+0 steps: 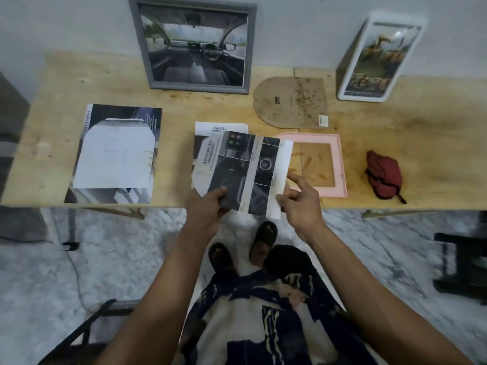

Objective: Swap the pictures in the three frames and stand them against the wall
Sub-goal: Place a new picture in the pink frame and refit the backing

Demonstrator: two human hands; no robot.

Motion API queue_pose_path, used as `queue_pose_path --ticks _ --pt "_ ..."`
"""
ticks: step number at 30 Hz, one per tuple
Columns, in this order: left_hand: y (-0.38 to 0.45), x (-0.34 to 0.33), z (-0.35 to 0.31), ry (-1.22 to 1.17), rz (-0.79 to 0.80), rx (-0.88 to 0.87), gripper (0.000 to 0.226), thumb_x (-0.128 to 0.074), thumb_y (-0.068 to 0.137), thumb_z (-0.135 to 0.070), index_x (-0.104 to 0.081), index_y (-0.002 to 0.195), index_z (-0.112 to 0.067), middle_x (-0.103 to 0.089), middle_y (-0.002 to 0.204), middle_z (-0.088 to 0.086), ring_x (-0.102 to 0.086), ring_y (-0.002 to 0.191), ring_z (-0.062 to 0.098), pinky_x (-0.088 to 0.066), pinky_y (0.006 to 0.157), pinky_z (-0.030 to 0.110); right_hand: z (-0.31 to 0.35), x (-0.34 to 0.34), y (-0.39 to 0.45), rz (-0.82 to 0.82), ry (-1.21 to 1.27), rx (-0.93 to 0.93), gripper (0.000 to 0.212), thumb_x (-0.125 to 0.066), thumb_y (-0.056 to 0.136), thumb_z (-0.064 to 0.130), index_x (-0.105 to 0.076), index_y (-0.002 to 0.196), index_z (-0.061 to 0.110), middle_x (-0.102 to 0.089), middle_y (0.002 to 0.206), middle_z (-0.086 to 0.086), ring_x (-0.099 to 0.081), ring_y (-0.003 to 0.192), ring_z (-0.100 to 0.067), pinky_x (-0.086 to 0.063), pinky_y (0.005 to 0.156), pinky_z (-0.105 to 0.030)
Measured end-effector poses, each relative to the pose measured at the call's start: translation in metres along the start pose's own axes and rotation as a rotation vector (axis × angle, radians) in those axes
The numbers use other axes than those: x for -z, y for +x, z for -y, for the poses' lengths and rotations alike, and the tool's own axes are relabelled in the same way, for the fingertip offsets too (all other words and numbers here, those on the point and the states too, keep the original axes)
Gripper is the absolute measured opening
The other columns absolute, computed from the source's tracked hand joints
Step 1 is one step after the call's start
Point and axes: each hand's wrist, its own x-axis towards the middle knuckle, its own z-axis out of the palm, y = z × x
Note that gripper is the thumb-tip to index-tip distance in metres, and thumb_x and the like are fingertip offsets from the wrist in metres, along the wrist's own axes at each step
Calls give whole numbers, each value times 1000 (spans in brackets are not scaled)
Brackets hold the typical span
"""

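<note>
My left hand (208,206) and my right hand (300,198) both pinch the near edge of a printed picture (245,169) marked "ADVANCED", held just above the table's front edge. Under it lies another sheet (221,126) headed "SAFETY". A pink frame (340,164) lies flat and empty to the right, partly covered by the held picture. Its brown backing board (292,101) lies behind it. A grey frame (195,43) with a car-interior picture leans on the wall. A white frame (379,59) with a landscape picture stands at the back right.
A wooden table (421,133) runs along a pale wall. A large print with a white sheet on it (116,154) lies at the left. A red cloth (384,175) sits at the right. Dark furniture (461,264) stands on the marble floor at right.
</note>
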Motion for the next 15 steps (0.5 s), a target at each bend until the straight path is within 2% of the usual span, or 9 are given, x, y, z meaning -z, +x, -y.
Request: queue_pose_path --ticks 3,6,9,10,12,14,15 --pt "11 2 -5 84 -31 -50 23 -65 88 7 -63 99 -13 -72 95 9 -69 76 19 -59 59 33 0 23 7 -16 -21 -7 52 -56 89 -13 -56 130 19 -44 68 -6 -45 62 -15 -46 53 -18" --pt "16 -14 -6 156 -17 -87 32 -66 87 10 -56 110 -9 -70 99 8 -67 84 22 -61 57 34 3 44 19 -37 -40 3 47 -48 89 -16 -60 119 17 -64 84 -25 -53 72 -36 -54 74 -35" --pt "26 -40 4 314 8 -142 46 -70 84 9 -49 120 -11 -67 102 2 -67 90 19 -62 60 40 6 69 40 -64 -66 -6 49 -42 90 -17 -61 108 25 -70 92 -15 -57 77 -30 -48 69 -36" --pt "28 -50 7 379 5 -170 49 -74 81 4 -50 120 -12 -67 104 2 -68 92 20 -63 64 45 7 77 48 -74 -69 -17 49 -41 90 -16 -61 107 25 -72 96 -16 -62 79 -31 -52 72 -37" --pt "32 -70 15 520 -17 -234 55 -80 70 -11 -52 117 -15 -70 107 3 -70 93 22 -62 69 51 7 94 65 -107 -93 -32 45 -43 89 -9 -64 102 28 -72 102 -16 -68 91 -35 -58 84 -47" --pt "37 -91 25 623 -36 -278 52 -82 69 -15 -54 114 -17 -71 105 1 -71 92 20 -62 73 48 5 111 83 -131 -133 -21 32 -51 89 5 -66 99 32 -72 100 -7 -69 93 -27 -58 85 -48" --pt "38 -101 30 669 -51 -287 48 -82 72 -12 -54 112 -16 -70 103 0 -70 91 19 -62 75 45 4 120 91 -138 -151 -14 26 -56 89 9 -67 102 29 -72 94 -3 -69 88 -22 -59 82 -43"
